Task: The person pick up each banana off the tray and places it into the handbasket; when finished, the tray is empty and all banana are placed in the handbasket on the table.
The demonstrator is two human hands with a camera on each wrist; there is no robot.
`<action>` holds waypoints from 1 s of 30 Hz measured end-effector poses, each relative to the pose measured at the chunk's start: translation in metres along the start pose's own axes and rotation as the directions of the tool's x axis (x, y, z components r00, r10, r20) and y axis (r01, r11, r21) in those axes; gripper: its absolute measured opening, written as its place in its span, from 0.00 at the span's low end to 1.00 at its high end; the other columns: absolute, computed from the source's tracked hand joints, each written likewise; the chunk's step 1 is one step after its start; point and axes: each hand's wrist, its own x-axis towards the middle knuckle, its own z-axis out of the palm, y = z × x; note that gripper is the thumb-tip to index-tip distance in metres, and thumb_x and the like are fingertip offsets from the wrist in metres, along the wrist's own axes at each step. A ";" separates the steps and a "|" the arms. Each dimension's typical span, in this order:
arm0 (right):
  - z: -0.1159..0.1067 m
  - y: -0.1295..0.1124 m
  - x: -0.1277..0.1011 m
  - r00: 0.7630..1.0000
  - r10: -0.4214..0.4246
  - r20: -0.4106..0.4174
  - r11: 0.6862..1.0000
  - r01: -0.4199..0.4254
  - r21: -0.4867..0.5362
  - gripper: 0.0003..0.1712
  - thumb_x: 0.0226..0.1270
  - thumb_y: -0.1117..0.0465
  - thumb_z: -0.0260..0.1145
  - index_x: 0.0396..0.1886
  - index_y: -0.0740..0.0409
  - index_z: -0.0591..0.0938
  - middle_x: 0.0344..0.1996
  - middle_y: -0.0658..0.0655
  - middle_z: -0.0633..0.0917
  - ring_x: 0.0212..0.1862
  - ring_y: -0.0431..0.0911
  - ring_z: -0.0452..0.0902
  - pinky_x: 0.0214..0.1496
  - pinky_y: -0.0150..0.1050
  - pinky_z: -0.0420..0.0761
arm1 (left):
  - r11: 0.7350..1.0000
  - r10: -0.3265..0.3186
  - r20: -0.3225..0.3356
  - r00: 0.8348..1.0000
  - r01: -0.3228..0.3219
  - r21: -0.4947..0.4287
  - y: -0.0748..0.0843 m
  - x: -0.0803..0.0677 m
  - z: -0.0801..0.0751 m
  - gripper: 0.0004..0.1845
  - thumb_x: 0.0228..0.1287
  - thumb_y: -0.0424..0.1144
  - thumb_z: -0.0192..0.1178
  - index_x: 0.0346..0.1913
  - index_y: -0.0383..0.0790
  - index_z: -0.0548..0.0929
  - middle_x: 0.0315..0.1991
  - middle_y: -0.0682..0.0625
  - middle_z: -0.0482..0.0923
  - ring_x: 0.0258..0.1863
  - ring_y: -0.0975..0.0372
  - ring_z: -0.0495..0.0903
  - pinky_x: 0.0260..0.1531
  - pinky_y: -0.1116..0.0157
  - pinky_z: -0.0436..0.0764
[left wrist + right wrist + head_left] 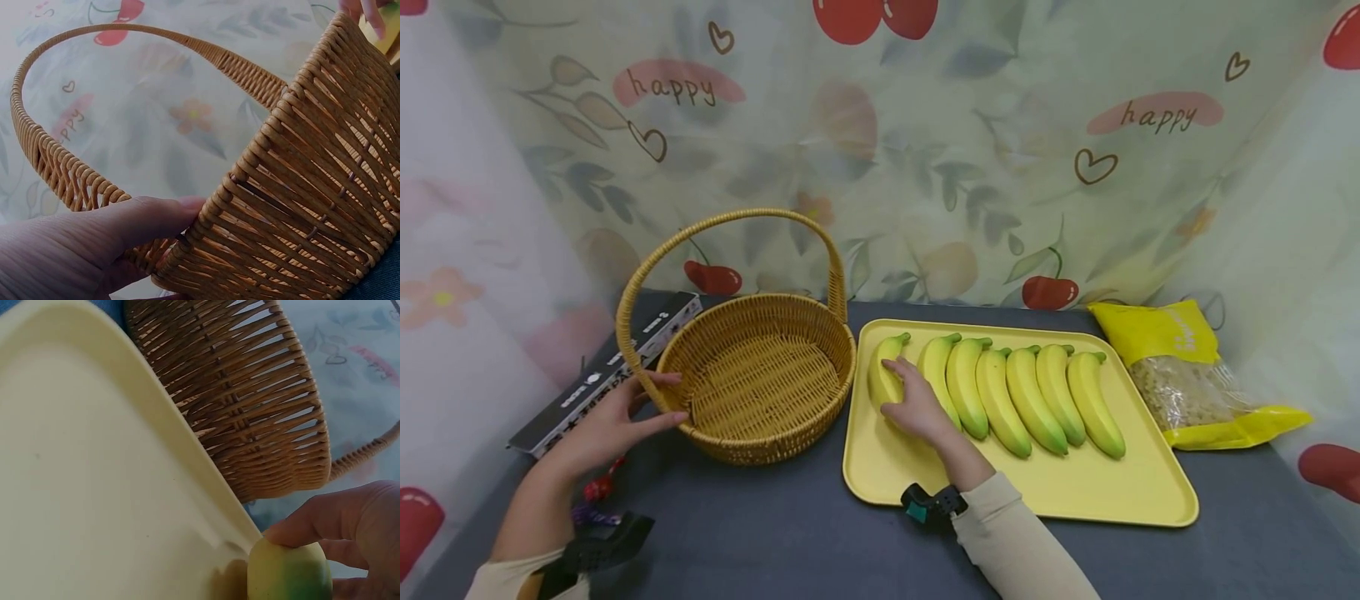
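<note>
**Left hand (617,425) gripped the wicker basket (760,447) while the right hand (922,408) pinched a banana (882,382)**

The two hands were well apart from each other. The left one was clamped on the basket where the arched handle (752,213) met the rim; its thumb pressed on the rim, and its fingers went round behind the weave, mostly hidden. The basket stood upright just right of that hand, between the two, with bare woven bottom showing.

The right one had its thumb and fingers closed on the banana, which was directly under its fingertips at the basket end of the yellow tray (1120,496). The right wrist view showed the thumb on the fruit's yellow-green skin, with fingers on the far side. Whether the fruit touched the tray could not be told.

Six more bananas (1000,404) lay side by side on the tray, to the right of the right hand, stems pointing away from the person. Farther right, beside the tray, lay a yellow and clear packet (1195,383). Behind and to the left of the left hand was a long black box (597,379). A small red object (598,488) and a purple one lay close to the left wrist. Beneath everything was a dark tabletop (737,542); beyond both hands hung a printed curtain (925,108).
</note>
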 end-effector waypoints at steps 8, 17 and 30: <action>-0.010 -0.011 -0.001 0.999 0.007 -0.044 0.992 -0.001 0.127 0.44 0.50 0.75 0.62 0.70 0.66 0.59 0.70 0.62 0.61 0.69 0.58 0.59 0.57 0.47 0.76 | 1.000 -0.007 0.003 1.000 0.007 -0.004 -0.001 -0.001 -0.001 0.32 0.65 0.45 0.58 0.64 0.30 0.61 0.68 0.31 0.56 0.65 0.30 0.52 0.56 0.33 0.62; -0.023 -0.032 -0.009 1.000 0.020 -0.005 0.975 -0.019 0.223 0.47 0.48 0.77 0.63 0.71 0.54 0.61 0.67 0.64 0.66 0.61 0.58 0.70 0.30 0.31 0.76 | 1.000 0.004 0.007 1.000 -0.004 -0.001 -0.004 0.001 0.000 0.31 0.65 0.44 0.58 0.64 0.31 0.62 0.68 0.30 0.56 0.65 0.30 0.53 0.57 0.33 0.61; -0.020 -0.082 -0.018 0.938 -0.215 0.273 0.971 0.174 0.167 0.45 0.50 0.74 0.63 0.70 0.56 0.60 0.63 0.63 0.70 0.42 0.49 0.71 0.26 0.29 0.70 | 1.000 0.000 0.003 1.000 0.000 0.000 -0.003 0.000 0.000 0.31 0.65 0.46 0.58 0.64 0.31 0.63 0.68 0.31 0.56 0.65 0.30 0.53 0.56 0.33 0.61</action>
